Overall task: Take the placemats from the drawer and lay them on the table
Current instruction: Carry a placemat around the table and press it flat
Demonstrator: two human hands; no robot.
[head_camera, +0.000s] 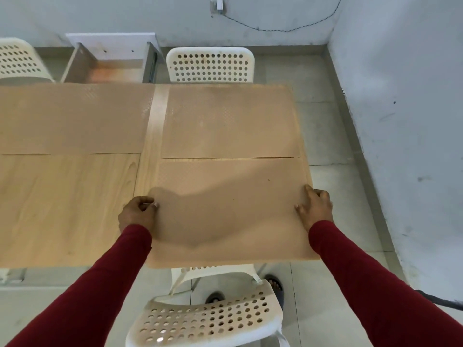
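Head: both hands (137,213) on near placemat (230,211).

Left hand (136,213) curled, right hand (316,207) seemingly flat

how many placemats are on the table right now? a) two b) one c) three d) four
c: one placemat lies far left, a second far right, and a third sits near the edge under both hands, left and right.

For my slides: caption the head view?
Both hands lay a third placemat on the table.
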